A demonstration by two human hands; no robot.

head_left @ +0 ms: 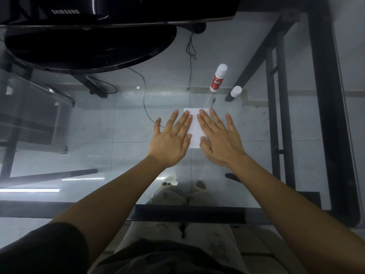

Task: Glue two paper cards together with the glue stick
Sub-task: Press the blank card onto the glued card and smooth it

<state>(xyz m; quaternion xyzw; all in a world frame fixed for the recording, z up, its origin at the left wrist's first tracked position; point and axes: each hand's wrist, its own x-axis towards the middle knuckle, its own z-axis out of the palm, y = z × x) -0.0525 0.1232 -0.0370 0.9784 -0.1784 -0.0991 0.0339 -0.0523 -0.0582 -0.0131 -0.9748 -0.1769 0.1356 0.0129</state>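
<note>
A white paper card [195,129] lies flat on the glass table, mid-frame. Only one card outline shows; I cannot tell whether a second card lies under it. My left hand [171,139] rests flat with fingers spread, its fingertips on the card's left edge. My right hand [219,137] lies flat over the card's right side, fingers apart. Neither hand grips anything. The glue stick [218,78], white with a red label, stands beyond the card to the right, uncapped. Its white cap [236,91] stands beside it, further right.
A black monitor [118,8] with its round base [88,50] fills the far left of the glass table [98,123]. Thin black cables [190,62] run toward the card. The black table frame [324,107] borders the right and near edges.
</note>
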